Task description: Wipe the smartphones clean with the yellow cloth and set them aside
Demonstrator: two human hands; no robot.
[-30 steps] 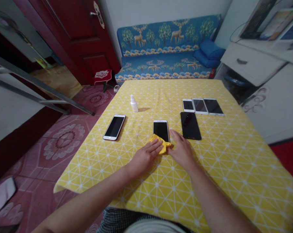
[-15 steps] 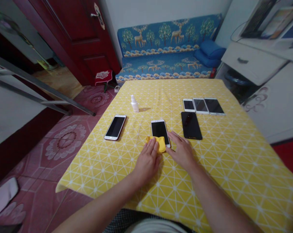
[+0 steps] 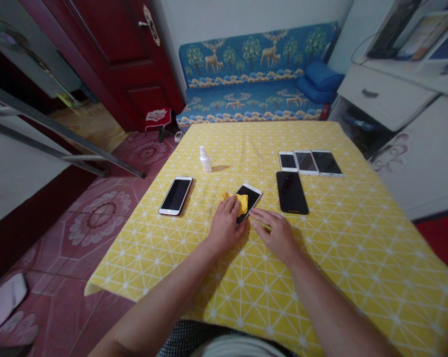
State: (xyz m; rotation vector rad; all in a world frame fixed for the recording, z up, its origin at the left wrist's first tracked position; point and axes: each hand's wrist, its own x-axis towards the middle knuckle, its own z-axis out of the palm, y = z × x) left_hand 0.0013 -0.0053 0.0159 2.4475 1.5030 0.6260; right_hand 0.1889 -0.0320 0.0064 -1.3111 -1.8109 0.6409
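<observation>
Just below the centre of the frame I have the white phone [image 3: 252, 195] screen up on the yellow tablecloth [image 3: 212, 282], its top end leaning towards the right. My left hand [image 3: 225, 224] has its fingers drawn together on a yellow cloth [image 3: 242, 202], holding it against the phone's left side. My right hand [image 3: 278, 237] is loosely spread, thumb and forefinger apart and gripping nothing; its fingertips meet the phone's right edge or sit just beside it, and from up here I can't say which. To rub well, I judge, I should brace that edge with the right fingers so the slim phone doesn't swivel on the fabric, keep the cloth flat under the left fingers, and follow the phone's length with light, even pressure. The black phone [image 3: 292, 193] lies near the right fingertips, so a wide sweep that way could knock it. Beyond it, at centre right, three pale phones [image 3: 306, 162] lie in a row. A white spray bottle [image 3: 205, 160] stands upright above and left of the hands, tall enough to tip if bumped, and another phone [image 3: 176, 194] lies well apart at centre left.
</observation>
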